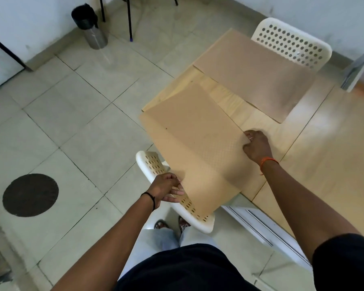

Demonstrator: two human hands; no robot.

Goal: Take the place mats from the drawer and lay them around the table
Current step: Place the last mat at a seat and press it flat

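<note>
A tan place mat (198, 141) hangs partly over the near left edge of the light wooden table (328, 148), tilted and overlapping the white chair below. My left hand (168, 186) pinches its near left edge. My right hand (255, 144) grips its right edge down on the table top. A second tan place mat (254, 74) lies flat on the table farther away, in front of the far chair.
A white perforated chair (153, 164) stands under the held mat, another white chair (292, 45) at the table's far side. On the tiled floor are a steel bin (90, 28) with a black liner, black table legs and a round dark cover (29, 195).
</note>
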